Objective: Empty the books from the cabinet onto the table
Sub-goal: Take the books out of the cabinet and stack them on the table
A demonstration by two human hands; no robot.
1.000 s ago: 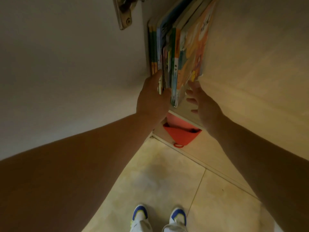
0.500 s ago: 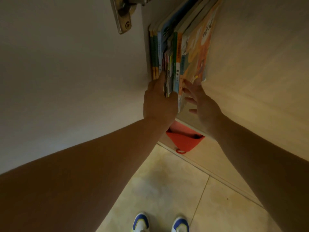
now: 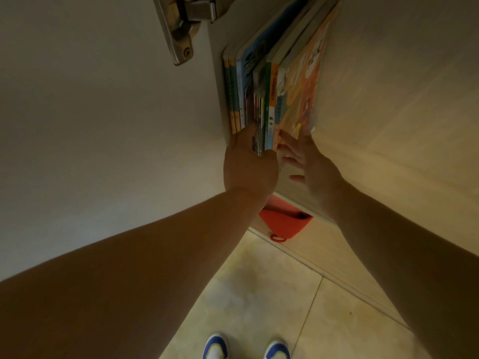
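A: I am looking down at both hands reaching into the cabinet. The row of children's books is standing upright on its shelf, spines facing out, packed against the cabinet's left wall just below the door hinge.

B: And the fingers?

A: The left hand is curling around the lower spine ends of a thin middle bundle, thumb on one side and fingers tucked in on the other; it is pinching several books at once. The right hand is lying with straight, spread fingers against the orange picture book at the row's right end, steadying it, not gripping.

B: How am I expecting them to handle?

A: I am judging them thin, floppy and glossy, so light singly but slippery as a bundle; the covers may slide apart. I am advising a squeeze across both outer covers near the spines, with one palm supporting the bottom edges. A red bag is sitting on the shelf below. No table is showing.
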